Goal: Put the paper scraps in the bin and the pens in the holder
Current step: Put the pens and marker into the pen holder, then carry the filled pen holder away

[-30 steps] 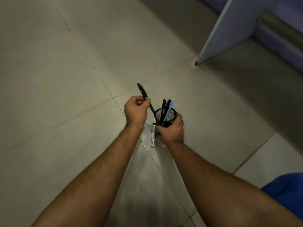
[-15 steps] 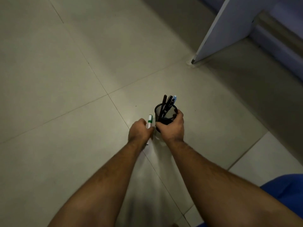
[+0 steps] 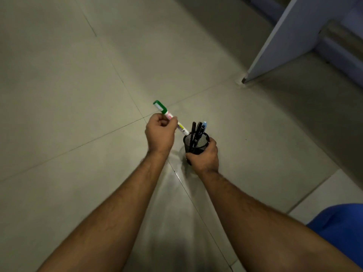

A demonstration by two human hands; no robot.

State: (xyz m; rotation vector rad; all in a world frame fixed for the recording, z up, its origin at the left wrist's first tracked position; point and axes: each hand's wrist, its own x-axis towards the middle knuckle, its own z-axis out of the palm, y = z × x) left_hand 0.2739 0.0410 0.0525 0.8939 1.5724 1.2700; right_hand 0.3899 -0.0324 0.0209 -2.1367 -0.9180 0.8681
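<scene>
A black mesh pen holder [image 3: 204, 143] stands on the tiled floor with my right hand [image 3: 204, 157] gripping its near side. Inside it stand two black pens [image 3: 194, 130] and a light blue pen [image 3: 204, 125]. My left hand [image 3: 160, 135] pinches a white marker with a green cap [image 3: 170, 116]. The marker is tilted, cap up to the left, and its lower end sits at the holder's left rim. No paper scraps or bin are in view.
The floor is pale tile with dark grout lines [image 3: 117, 75]. A grey furniture panel [image 3: 294, 36] meets the floor at the upper right. Blue cloth [image 3: 341, 230] shows at the lower right edge.
My left hand put the black pen into the holder, picked the green-capped marker off the floor beside the holder, and has raised it to the holder's rim. My right hand has kept hold of the holder.
</scene>
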